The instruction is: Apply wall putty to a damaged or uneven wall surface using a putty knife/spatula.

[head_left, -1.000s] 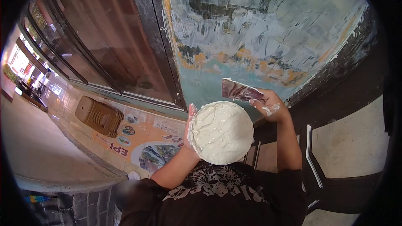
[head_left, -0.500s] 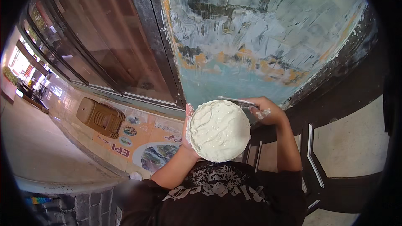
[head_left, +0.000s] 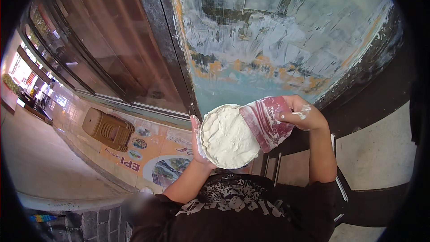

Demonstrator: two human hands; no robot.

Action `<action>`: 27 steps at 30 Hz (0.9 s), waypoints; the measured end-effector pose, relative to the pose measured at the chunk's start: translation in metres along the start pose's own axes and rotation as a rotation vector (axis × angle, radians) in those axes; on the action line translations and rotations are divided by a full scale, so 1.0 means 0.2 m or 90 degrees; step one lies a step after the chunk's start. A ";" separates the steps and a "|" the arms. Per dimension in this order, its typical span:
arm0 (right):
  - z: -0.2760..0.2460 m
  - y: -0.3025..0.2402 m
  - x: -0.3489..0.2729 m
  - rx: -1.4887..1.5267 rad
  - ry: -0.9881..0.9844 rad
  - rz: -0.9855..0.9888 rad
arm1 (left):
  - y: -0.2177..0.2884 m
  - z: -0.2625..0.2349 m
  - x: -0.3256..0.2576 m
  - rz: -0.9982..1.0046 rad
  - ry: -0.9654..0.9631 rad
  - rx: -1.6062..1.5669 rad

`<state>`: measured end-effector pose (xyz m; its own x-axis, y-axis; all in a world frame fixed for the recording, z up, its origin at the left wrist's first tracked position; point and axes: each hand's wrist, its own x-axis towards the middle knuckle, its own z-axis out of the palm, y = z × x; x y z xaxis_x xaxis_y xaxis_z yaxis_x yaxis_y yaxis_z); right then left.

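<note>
My left hand (head_left: pixel 197 144) supports a round tub filled with thick off-white putty (head_left: pixel 228 136), its palm and fingers against the tub's left side. Most of the tub's wall is hidden from above. In my right hand (head_left: pixel 303 113) is a flat red putty spreader (head_left: pixel 269 121), streaked with white. The spreader's left edge lies over the right rim of the tub, touching or just above the putty. White smears mark the back of my right hand. Beyond the tub rises a pale blue-green wall (head_left: pixel 233 80) with patchy white and orange coats.
A brown plastic stool (head_left: pixel 107 127) stands on the floor at the left, by a printed orange sheet (head_left: pixel 121 157). A dark-framed glass panel (head_left: pixel 107 40) borders the wall. Dark railing or grille bars (head_left: pixel 371 199) run along the right.
My right hand has turned the spreader from edge-on to flat, showing its red face over the tub's right rim. The putty's surface looks smoother, and the tub has shifted slightly left.
</note>
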<state>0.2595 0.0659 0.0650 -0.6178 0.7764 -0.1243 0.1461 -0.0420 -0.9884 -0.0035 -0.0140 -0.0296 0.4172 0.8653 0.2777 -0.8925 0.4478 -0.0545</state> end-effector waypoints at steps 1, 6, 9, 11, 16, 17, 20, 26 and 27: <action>0.00 0.01 0.02 -0.021 -0.027 0.063 | 0.00 0.00 0.00 0.006 0.003 0.001; 0.00 0.00 0.06 -0.025 -0.036 0.029 | 0.00 -0.02 -0.01 0.007 -0.001 -0.008; 0.04 -0.04 0.08 -0.042 -0.040 0.020 | -0.01 -0.04 -0.02 -0.006 0.032 0.034; 0.04 -0.06 0.09 -0.101 -0.060 -0.006 | -0.02 -0.04 -0.02 -0.025 0.017 -0.011; 0.02 -0.12 0.13 -0.203 -0.084 0.030 | -0.04 -0.02 0.00 -0.068 0.004 -0.031; 0.02 -0.12 0.14 -0.233 -0.098 0.026 | -0.03 -0.05 -0.01 -0.067 0.005 -0.030; 0.01 -0.10 0.19 -0.204 -0.134 0.022 | -0.04 -0.04 0.00 -0.078 0.100 0.060; -0.04 -0.08 0.26 -0.225 -0.179 0.012 | -0.05 -0.03 0.01 -0.106 0.136 0.078; -0.04 -0.07 0.26 -0.238 -0.186 0.012 | -0.05 -0.03 0.01 -0.105 0.140 0.077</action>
<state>0.2318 0.1130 0.0731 -0.7963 0.5656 -0.2144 0.3945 0.2169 -0.8929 0.0073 -0.0147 -0.0342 0.5742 0.8167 0.0580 -0.8176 0.5682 0.0932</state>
